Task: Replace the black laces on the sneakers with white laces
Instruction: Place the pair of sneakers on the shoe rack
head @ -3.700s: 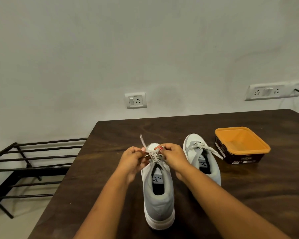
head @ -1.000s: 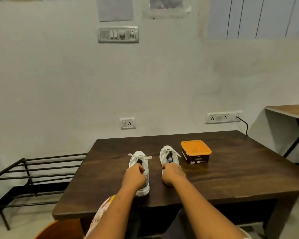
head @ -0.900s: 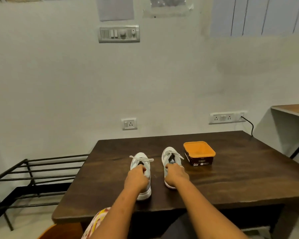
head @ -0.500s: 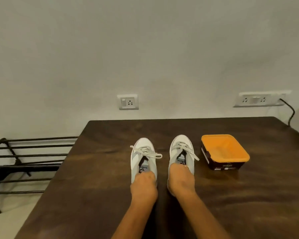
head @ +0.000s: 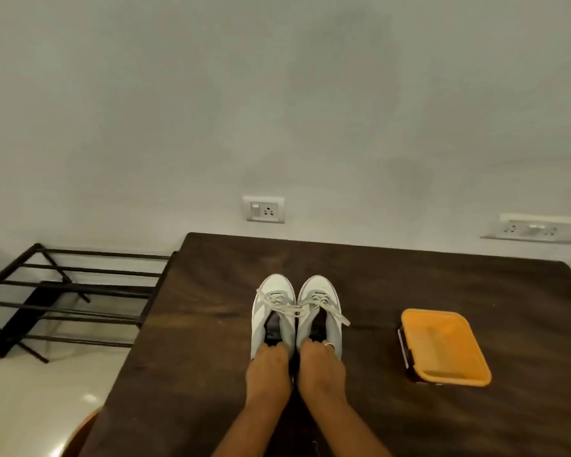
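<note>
Right sneaker now touches left sneaker.

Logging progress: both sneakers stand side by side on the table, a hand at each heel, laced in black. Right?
No: the head view shows white laces on the left sneaker and right sneaker. Otherwise correct: side by side, left hand and right hand at the heels.

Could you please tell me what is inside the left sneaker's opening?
A dark insole shows inside the left sneaker. The left hand grips the heel, covering the opening's rear; the toe end is hidden beneath the white laces.
</note>
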Action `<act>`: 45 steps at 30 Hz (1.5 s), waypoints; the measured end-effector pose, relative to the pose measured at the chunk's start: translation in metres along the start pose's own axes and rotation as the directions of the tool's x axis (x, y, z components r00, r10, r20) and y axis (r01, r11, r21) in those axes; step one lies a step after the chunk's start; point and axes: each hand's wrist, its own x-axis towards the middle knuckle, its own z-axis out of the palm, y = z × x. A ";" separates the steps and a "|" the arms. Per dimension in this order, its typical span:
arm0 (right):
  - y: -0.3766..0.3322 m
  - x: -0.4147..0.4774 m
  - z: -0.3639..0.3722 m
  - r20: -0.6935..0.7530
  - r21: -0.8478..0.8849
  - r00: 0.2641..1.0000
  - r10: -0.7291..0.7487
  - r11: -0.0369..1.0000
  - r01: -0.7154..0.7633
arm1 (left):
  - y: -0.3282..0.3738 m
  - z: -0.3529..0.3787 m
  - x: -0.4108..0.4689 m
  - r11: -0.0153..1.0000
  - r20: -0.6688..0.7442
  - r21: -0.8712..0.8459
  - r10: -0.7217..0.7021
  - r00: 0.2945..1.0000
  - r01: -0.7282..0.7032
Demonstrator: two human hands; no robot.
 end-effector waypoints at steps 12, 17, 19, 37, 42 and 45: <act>-0.142 -0.026 -0.074 0.203 -0.006 0.909 -0.363 0.928 0.372 | -0.074 -0.133 -0.044 0.969 -0.165 0.000 -0.242 0.956 0.245; -0.199 -0.027 -0.071 0.288 -0.041 0.840 -0.460 0.870 0.491 | -0.125 -0.155 -0.057 0.933 -0.206 -0.099 -0.360 0.910 0.347; -0.218 -0.026 -0.063 0.295 -0.053 0.821 -0.488 0.850 0.524 | -0.146 -0.160 -0.058 0.923 -0.208 -0.104 -0.383 0.900 0.369; -0.398 0.118 0.053 0.371 -0.012 0.851 -0.373 0.914 0.406 | -0.381 -0.180 0.101 0.970 -0.193 -0.078 -0.241 0.951 0.230; -0.422 0.163 0.099 0.384 -0.020 0.866 -0.321 0.935 0.355 | -0.431 -0.167 0.150 0.981 -0.194 -0.070 -0.190 0.963 0.179; -0.432 0.185 0.127 0.399 -0.067 0.865 -0.303 0.931 0.358 | -0.459 -0.150 0.174 0.982 -0.187 -0.101 -0.176 0.966 0.159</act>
